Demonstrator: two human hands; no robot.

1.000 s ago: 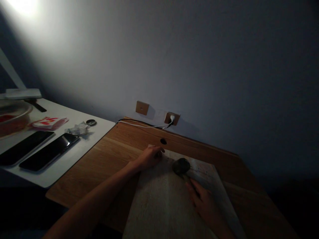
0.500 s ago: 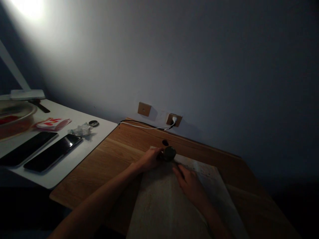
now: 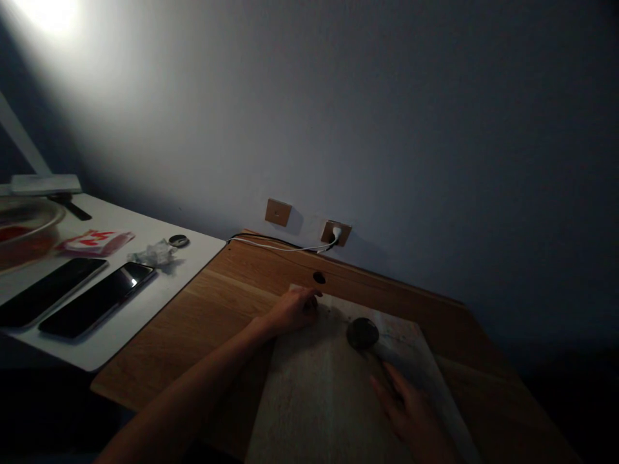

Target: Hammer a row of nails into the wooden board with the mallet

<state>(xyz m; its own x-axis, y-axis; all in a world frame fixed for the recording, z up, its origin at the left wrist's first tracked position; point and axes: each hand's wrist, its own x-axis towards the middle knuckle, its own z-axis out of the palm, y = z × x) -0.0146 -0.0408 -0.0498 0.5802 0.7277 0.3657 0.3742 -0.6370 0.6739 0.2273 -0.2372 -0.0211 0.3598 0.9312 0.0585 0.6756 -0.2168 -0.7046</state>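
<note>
My left hand rests at the far left edge of a pale flat board. Its fingers are curled, with one fingertip poking forward; whatever they pinch, if anything, is too small and dark to make out. My right hand is closed around the handle of a dark round-headed tool. The head shows as a disc with a lighter rim, over the board's right half and apart from my left hand. Whether it is a mallet or a ladle I cannot tell. Small dark specks dot the board's far part.
The board lies on a wooden table against a wall with a socket and cables. On a white table at left are two phones, crumpled clear plastic, a red-and-white packet and a clear bowl.
My right hand has drawn the round-headed tool back toward me and to the right, away from my left hand. My left hand stays in nearly the same place.
</note>
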